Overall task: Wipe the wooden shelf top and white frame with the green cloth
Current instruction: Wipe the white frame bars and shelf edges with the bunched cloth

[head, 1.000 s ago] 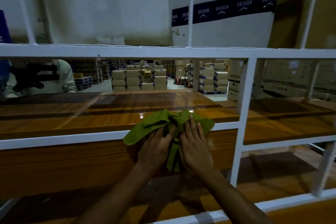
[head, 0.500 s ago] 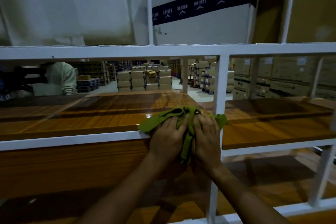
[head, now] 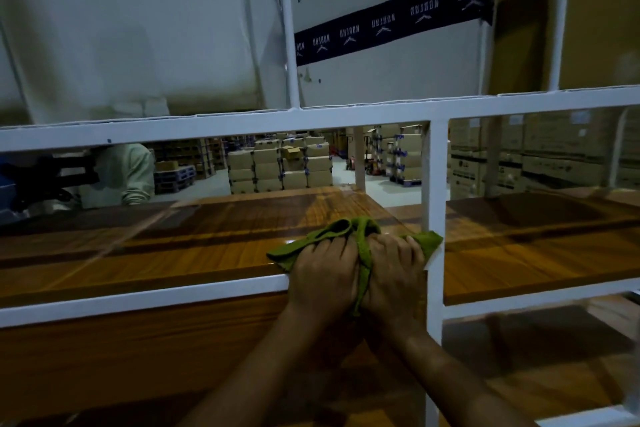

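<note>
The green cloth (head: 339, 230) lies bunched on the front edge of the glossy wooden shelf top (head: 194, 246), draped over the white frame's front rail (head: 145, 298). My left hand (head: 323, 279) and my right hand (head: 394, 274) press on it side by side, fingers curled over the cloth. The cloth's right corner touches the frame's white upright post (head: 434, 184). A strip of cloth hangs down between my two hands.
Large white cartons (head: 381, 28) and a brown carton (head: 588, 10) sit on the upper rail (head: 242, 128). A person in a pale sleeve (head: 128, 173) stands behind the shelf at left. Stacked boxes (head: 280, 166) fill the warehouse beyond. A second wooden shelf (head: 536, 246) continues right of the post.
Both hands have slid the cloth to the right along the front rail, from left of the upright post to against it.
</note>
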The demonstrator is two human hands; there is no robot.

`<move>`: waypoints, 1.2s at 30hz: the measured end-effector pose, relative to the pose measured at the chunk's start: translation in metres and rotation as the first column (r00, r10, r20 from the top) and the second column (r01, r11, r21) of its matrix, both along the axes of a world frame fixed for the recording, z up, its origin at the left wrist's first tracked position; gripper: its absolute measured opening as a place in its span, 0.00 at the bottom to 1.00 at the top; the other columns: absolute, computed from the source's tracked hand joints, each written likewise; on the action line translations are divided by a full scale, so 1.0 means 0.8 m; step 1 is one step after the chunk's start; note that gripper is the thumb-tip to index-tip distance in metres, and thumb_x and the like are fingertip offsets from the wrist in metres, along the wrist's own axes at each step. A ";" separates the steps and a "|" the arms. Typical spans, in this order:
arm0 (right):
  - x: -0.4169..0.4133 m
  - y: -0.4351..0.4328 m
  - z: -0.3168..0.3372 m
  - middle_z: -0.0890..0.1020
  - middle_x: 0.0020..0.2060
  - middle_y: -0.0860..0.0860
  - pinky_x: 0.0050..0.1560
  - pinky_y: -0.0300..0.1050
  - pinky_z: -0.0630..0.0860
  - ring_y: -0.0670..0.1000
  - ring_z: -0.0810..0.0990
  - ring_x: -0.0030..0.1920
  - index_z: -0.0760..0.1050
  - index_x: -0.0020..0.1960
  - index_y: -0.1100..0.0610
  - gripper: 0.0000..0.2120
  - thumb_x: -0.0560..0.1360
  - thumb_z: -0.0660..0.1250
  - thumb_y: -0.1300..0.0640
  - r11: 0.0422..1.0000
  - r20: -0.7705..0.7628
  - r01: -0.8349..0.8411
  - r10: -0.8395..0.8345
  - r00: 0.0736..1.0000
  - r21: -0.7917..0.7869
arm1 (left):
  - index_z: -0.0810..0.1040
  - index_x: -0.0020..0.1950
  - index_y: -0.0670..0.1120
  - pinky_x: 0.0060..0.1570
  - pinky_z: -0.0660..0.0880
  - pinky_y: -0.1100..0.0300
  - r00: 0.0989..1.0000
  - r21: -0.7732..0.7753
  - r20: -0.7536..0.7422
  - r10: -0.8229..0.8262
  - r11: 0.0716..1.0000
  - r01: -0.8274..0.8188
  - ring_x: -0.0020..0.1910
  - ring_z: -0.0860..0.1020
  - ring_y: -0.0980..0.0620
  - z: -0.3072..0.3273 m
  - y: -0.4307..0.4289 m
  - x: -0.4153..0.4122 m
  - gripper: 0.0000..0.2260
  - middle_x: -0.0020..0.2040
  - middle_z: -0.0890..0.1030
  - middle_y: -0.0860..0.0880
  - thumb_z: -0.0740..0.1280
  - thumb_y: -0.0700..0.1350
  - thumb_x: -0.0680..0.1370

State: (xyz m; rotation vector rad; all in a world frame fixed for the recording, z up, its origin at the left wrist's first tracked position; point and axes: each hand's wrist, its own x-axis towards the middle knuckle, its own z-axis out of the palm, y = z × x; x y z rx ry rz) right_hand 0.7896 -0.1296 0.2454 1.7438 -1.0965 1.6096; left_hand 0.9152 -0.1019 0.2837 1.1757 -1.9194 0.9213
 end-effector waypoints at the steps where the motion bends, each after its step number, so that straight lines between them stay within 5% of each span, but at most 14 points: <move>1: 0.010 0.002 0.001 0.79 0.52 0.60 0.65 0.58 0.63 0.59 0.73 0.57 0.74 0.57 0.59 0.19 0.73 0.60 0.46 1.000 -0.006 -0.001 0.001 1.000 0.002 | 0.82 0.53 0.44 0.37 0.72 0.57 1.000 -0.006 -0.010 -0.001 1.000 0.001 0.41 0.80 0.46 0.000 0.003 0.010 0.15 0.45 0.83 0.46 0.60 0.50 0.76; 9: 0.119 0.028 0.002 0.81 0.53 0.59 0.66 0.55 0.61 0.58 0.73 0.57 0.77 0.57 0.60 0.21 0.74 0.59 0.46 0.998 -0.037 -0.059 0.060 0.998 0.027 | 0.82 0.53 0.43 0.39 0.71 0.56 0.998 0.003 -0.048 0.033 0.999 -0.032 0.42 0.79 0.44 -0.006 0.030 0.121 0.14 0.46 0.83 0.44 0.62 0.49 0.75; 16: 0.144 0.043 -0.001 0.73 0.64 0.54 0.72 0.57 0.56 0.57 0.70 0.65 0.70 0.67 0.58 0.22 0.76 0.56 0.51 0.989 -0.195 -0.076 0.100 0.976 0.126 | 0.79 0.61 0.44 0.42 0.70 0.55 1.000 -0.006 -0.022 0.016 1.000 -0.016 0.48 0.78 0.43 -0.013 0.044 0.170 0.18 0.53 0.81 0.44 0.60 0.52 0.78; 21: 0.101 0.046 -0.004 0.61 0.76 0.55 0.77 0.57 0.50 0.57 0.57 0.78 0.55 0.79 0.58 0.33 0.76 0.57 0.53 0.978 -0.438 0.113 -0.024 0.899 0.178 | 0.76 0.66 0.43 0.45 0.74 0.51 0.996 -0.094 -0.064 0.054 0.994 -0.060 0.56 0.74 0.43 -0.030 0.037 0.138 0.21 0.59 0.79 0.42 0.58 0.52 0.78; 26: 0.041 0.041 -0.029 0.50 0.79 0.58 0.76 0.60 0.52 0.61 0.48 0.79 0.43 0.80 0.59 0.36 0.77 0.55 0.53 0.954 -0.493 0.248 -0.137 0.859 0.168 | 0.68 0.72 0.43 0.47 0.78 0.53 1.000 -0.030 0.009 0.030 0.999 -0.030 0.59 0.70 0.47 -0.045 0.028 0.084 0.26 0.62 0.78 0.43 0.57 0.54 0.77; 33: -0.031 0.030 -0.026 0.60 0.77 0.59 0.76 0.60 0.54 0.59 0.56 0.78 0.57 0.78 0.62 0.29 0.78 0.54 0.56 0.973 -0.243 0.054 0.002 0.970 0.225 | 0.73 0.68 0.41 0.54 0.75 0.54 0.994 0.009 0.032 -0.104 0.995 0.103 0.58 0.75 0.45 -0.028 0.003 -0.012 0.22 0.60 0.79 0.42 0.62 0.49 0.76; 36: -0.051 0.028 0.008 0.74 0.67 0.60 0.73 0.59 0.60 0.61 0.70 0.69 0.69 0.71 0.63 0.24 0.77 0.57 0.55 0.966 -0.210 0.026 0.029 0.977 0.256 | 0.81 0.48 0.46 0.37 0.72 0.58 0.986 -0.009 -0.048 -0.159 0.987 0.159 0.39 0.79 0.48 0.002 -0.005 -0.045 0.07 0.43 0.82 0.46 0.68 0.46 0.74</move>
